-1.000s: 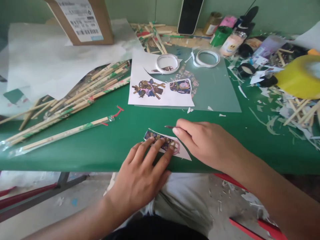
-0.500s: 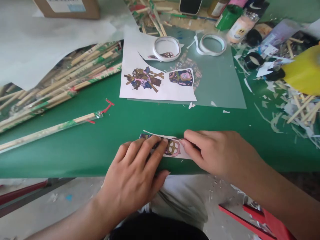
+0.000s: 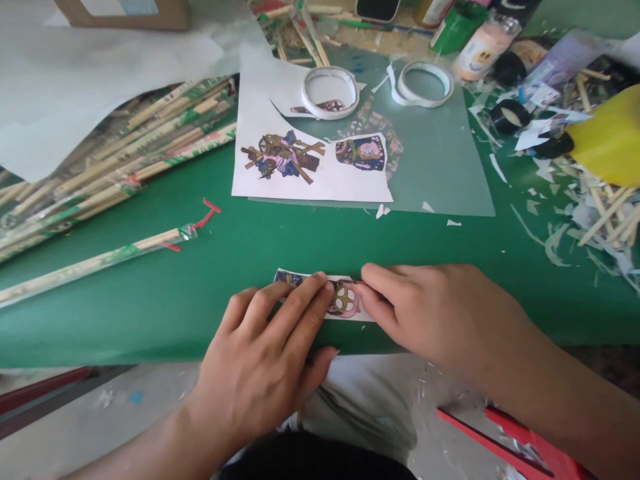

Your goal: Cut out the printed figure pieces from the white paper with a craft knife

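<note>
A small printed paper cutout [image 3: 345, 300] with a pink and brown wheel lies on the green table [image 3: 150, 313] close to its front edge. My left hand [image 3: 265, 373] lies on the cutout's left part, fingers stretched flat and pressing it down. My right hand [image 3: 440, 313] comes in from the right with thumb and forefinger pinched together at the wheel's right side. What they pinch is hidden.
A white sheet with two coloured prints [image 3: 310, 167] lies behind, partly on a clear plastic sheet [image 3: 440, 173]. Two tape rings [image 3: 330, 93] [image 3: 425, 83] sit further back. Wrapped bamboo sticks [image 3: 125, 160] pile at left, one single stick [image 3: 100, 260] nearer. Scraps, bottles [image 3: 483, 50] and a yellow object [image 3: 610, 140] crowd the right.
My right hand dropped from just behind the cutout to its wheel end, and the thin dark tip it showed is now hidden. My left hand stayed flat on the cutout. The view tilted down.
</note>
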`<state>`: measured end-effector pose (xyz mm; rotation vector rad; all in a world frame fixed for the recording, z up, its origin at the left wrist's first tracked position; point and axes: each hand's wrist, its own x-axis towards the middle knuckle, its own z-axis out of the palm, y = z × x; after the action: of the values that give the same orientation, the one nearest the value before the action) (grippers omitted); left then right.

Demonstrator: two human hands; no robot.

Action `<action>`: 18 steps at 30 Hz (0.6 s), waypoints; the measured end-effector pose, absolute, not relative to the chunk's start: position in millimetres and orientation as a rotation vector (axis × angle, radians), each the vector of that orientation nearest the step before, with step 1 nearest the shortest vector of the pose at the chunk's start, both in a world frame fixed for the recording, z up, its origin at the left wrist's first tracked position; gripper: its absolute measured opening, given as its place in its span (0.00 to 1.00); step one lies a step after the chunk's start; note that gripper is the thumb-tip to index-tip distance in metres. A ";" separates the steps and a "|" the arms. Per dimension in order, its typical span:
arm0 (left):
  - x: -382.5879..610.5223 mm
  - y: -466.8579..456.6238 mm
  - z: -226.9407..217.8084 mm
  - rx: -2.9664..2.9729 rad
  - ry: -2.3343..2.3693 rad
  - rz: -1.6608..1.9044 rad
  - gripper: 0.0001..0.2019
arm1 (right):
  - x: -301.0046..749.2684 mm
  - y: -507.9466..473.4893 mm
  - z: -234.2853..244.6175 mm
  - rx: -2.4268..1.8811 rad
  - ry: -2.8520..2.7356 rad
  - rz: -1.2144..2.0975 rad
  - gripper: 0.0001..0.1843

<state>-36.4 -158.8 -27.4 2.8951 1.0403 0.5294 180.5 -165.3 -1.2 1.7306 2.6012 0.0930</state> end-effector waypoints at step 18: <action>-35.6 -159.1 -27.3 2.908 1.059 0.523 0.20 | 176.8 -170.1 2.4 1.606 2.540 0.228 0.13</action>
<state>-35.6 -159.1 -27.3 2.9079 1.0591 0.5230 176.8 -170.1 2.4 1.6065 2.5397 0.2280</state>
